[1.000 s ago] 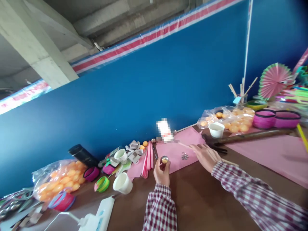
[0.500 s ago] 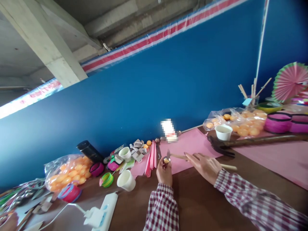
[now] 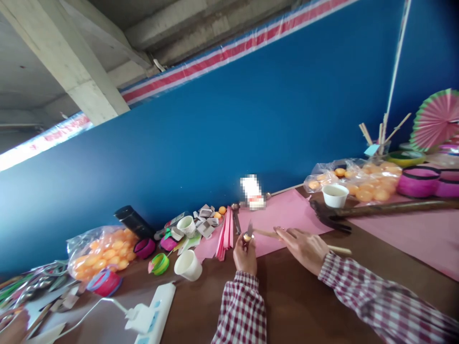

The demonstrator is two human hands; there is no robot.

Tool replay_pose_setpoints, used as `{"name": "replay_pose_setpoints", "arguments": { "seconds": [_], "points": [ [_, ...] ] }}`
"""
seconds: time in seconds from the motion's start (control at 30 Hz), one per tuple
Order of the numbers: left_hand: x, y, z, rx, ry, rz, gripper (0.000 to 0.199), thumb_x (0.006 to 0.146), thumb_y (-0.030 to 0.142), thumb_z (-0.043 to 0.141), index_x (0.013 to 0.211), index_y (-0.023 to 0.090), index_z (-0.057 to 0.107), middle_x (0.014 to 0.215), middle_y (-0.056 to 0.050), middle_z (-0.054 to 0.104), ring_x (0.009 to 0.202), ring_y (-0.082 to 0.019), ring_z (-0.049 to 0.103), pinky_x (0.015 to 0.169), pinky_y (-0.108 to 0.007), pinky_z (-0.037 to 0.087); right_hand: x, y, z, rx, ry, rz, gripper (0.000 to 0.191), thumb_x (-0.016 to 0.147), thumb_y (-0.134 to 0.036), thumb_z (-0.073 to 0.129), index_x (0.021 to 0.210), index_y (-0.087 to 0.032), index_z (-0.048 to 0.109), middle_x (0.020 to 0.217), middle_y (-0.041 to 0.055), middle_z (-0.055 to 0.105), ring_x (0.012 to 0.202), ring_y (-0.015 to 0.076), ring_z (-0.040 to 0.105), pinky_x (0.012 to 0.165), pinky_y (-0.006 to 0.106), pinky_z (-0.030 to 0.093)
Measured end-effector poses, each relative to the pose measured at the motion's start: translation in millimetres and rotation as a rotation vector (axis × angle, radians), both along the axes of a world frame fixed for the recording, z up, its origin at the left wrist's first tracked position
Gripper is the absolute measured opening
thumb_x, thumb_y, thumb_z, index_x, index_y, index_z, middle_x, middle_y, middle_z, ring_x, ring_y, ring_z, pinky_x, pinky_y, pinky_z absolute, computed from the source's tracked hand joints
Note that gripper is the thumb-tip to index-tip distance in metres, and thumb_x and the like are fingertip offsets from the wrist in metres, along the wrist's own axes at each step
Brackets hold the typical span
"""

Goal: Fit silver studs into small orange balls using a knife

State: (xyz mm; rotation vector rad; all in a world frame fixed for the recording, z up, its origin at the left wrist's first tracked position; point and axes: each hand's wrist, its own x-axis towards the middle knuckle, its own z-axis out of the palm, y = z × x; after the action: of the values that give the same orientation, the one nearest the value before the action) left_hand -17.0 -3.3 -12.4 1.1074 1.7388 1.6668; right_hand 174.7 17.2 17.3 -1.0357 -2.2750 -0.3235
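My left hand (image 3: 245, 258) is closed around a small metal piece (image 3: 247, 236) with a pointed grey tip rising from it, above the front edge of the pink paper (image 3: 278, 215). Over the table to the right, my right hand (image 3: 303, 248) grips a thin wooden stick (image 3: 340, 250). One end of the stick reaches left to the metal piece; the other sticks out beyond my wrist. What exactly the metal piece is, I cannot make out. Folded pink strips (image 3: 225, 234) lie left of my left hand.
A white cup (image 3: 188, 265) and a power strip (image 3: 158, 310) stand at the left, by a bag of orange balls (image 3: 103, 253). At the right are a dark hooked tool (image 3: 380, 209) and a white bowl (image 3: 335, 195). Another person's hand (image 3: 16, 327) shows at the lower left.
The view has shifted slightly. The pointed tip at my left hand stands a little more upright and clear of the stick; both hands keep nearly the same place and grip.
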Motion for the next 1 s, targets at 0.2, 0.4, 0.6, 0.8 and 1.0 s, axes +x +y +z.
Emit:
{"name": "replay_pose_setpoints", "arguments": {
  "seconds": [0.2,0.4,0.6,0.8,1.0],
  "points": [
    [-0.5,0.2,-0.8,-0.039,0.066,0.001,0.039,0.065,0.028,0.059,0.100,0.011,0.058,0.089,-0.009,0.065,0.078,-0.017,0.061,0.071,-0.027,0.047,-0.3,1.0,0.5,-0.028,0.033,-0.021,0.033,0.088,-0.028,0.034,0.118,-0.021,0.047,0.079,0.0036,0.063,0.064,0.0096,0.056,0.045,0.019,0.031],
    [3.1,-1.9,1.6,-0.013,0.149,0.034,0.036,0.063,0.026,0.060,0.098,0.015,0.059,0.086,-0.007,0.066,0.073,-0.016,0.061,0.069,-0.028,0.048,1.6,1.8,3.8,-0.031,0.056,-0.020,0.033,0.088,-0.027,0.034,0.118,-0.021,0.048,0.077,0.0031,0.063,0.064,0.0099,0.057,0.047,0.020,0.032],
    [3.1,-1.4,-0.6,-0.030,0.205,0.065,0.037,0.062,0.026,0.060,0.098,0.017,0.060,0.083,-0.006,0.066,0.072,-0.017,0.062,0.067,-0.027,0.048,2.1,-1.7,6.8,-0.050,-0.020,0.002,0.032,0.088,-0.028,0.035,0.117,-0.024,0.048,0.078,0.0015,0.063,0.064,0.0108,0.057,0.045,0.021,0.030],
    [2.3,-2.2,-0.1,-0.013,0.225,0.107,0.037,0.061,0.022,0.061,0.098,0.017,0.060,0.088,-0.007,0.065,0.073,-0.017,0.062,0.067,-0.027,0.048,0.5,-2.3,5.3,-0.053,0.065,-0.035,0.032,0.088,-0.026,0.035,0.116,-0.022,0.049,0.077,0.0032,0.063,0.061,0.0094,0.056,0.046,0.020,0.030],
    [4.5,-1.6,-0.4,0.014,0.167,0.121,0.040,0.060,0.020,0.062,0.099,0.017,0.060,0.089,-0.006,0.065,0.076,-0.017,0.062,0.067,-0.025,0.049,0.6,-2.1,4.7,-0.079,0.086,-0.028,0.033,0.088,-0.027,0.034,0.118,-0.022,0.047,0.078,0.0029,0.063,0.065,0.0099,0.057,0.047,0.020,0.032]
  ]
}}
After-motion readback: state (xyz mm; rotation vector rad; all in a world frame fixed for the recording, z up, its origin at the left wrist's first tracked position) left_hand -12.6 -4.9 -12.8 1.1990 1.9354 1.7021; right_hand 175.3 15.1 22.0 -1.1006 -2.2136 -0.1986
